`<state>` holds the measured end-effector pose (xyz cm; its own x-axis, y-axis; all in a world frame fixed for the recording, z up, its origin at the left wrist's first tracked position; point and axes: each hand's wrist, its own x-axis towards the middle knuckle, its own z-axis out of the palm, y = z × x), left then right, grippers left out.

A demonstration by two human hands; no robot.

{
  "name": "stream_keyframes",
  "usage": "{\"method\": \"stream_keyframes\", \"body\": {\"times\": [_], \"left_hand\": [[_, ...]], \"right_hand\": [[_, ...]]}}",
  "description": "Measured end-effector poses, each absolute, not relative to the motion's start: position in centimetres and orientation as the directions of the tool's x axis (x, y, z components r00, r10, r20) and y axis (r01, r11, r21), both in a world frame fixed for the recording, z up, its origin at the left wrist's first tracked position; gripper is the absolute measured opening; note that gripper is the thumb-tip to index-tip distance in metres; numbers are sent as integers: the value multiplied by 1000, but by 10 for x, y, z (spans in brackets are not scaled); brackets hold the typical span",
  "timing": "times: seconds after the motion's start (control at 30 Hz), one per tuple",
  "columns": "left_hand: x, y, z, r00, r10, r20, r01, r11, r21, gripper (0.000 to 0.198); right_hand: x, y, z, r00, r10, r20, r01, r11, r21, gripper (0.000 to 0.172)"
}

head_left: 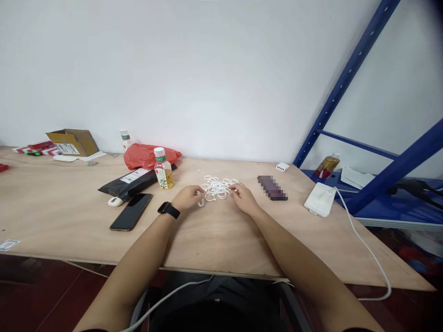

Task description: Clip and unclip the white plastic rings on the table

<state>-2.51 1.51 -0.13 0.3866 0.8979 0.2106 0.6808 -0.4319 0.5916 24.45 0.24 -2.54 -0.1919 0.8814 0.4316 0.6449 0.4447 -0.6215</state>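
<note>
A loose pile of several thin white rings [218, 188], which look like plastic curtain rings with small eyelets, lies on the wooden table between my hands. At its left edge, my left hand [188, 197] has thumb and fingers pinched on one white ring [201, 202], which hangs below the fingertips. A black watch sits on that wrist. My right hand [243, 198] reaches in from the other side, its fingertips closed at the pile's right edge on what seems to be another white ring. The fingers partly cover that ring.
Left of my hands are a phone [132, 212], a white mouse-like object [115, 201], a black parcel [129, 182], a drink bottle [163, 169] and a red bag [145, 156]. To the right lie a pixelated dark object [272, 187], a white power bank-like device [319, 199] with cable, and a blue rack [346, 83].
</note>
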Motion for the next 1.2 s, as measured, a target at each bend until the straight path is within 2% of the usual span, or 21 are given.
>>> {"method": "stream_keyframes", "body": {"times": [0.07, 0.13, 0.2, 0.3, 0.4, 0.5, 0.6, 0.67, 0.8, 0.9, 0.97, 1.13, 1.2], "left_hand": [[-46, 23, 0, 372, 918, 134, 791, -389, 472, 25], [-62, 28, 0, 335, 941, 50, 870, -329, 367, 26], [-69, 30, -1, 284, 949, 136, 910, -311, 274, 29], [-58, 28, -4, 236, 920, 314, 899, -330, 289, 39], [-29, 20, -9, 347, 860, 374, 806, -477, 350, 37], [-5, 11, -13, 517, 793, 324, 735, -605, 308, 32], [5, 7, -16, 565, 785, 253, 745, -617, 253, 30], [6, 6, -18, 577, 783, 234, 747, -621, 236, 28], [6, 7, -24, 590, 756, 284, 689, -654, 312, 33], [8, 6, -28, 552, 756, 353, 632, -655, 414, 57], [8, 5, -29, 532, 758, 378, 608, -653, 452, 63], [8, 4, -26, 497, 775, 390, 569, -631, 528, 50], [9, 5, -26, 467, 794, 389, 521, -603, 605, 45]], "right_hand": [[256, 7, -28, -202, 905, 373, 742, 390, -545, 21], [263, 11, -32, -204, 928, 312, 805, 340, -486, 21], [265, 13, -34, -203, 941, 271, 839, 310, -446, 19], [262, 12, -34, -202, 942, 267, 852, 303, -426, 15], [256, 11, -32, -204, 925, 320, 832, 336, -441, 16], [252, 9, -31, -205, 906, 371, 801, 373, -468, 14], [248, 9, -32, -208, 899, 385, 779, 390, -490, 15], [247, 10, -34, -198, 906, 375, 776, 378, -504, 22], [245, 12, -36, -227, 898, 378, 776, 401, -487, 38], [244, 12, -37, -309, 874, 374, 774, 460, -436, 31], [243, 11, -37, -347, 867, 358, 780, 479, -404, 25], [242, 10, -38, -374, 859, 351, 797, 490, -352, 16], [242, 9, -36, -349, 849, 397, 792, 494, -358, 16]]}}
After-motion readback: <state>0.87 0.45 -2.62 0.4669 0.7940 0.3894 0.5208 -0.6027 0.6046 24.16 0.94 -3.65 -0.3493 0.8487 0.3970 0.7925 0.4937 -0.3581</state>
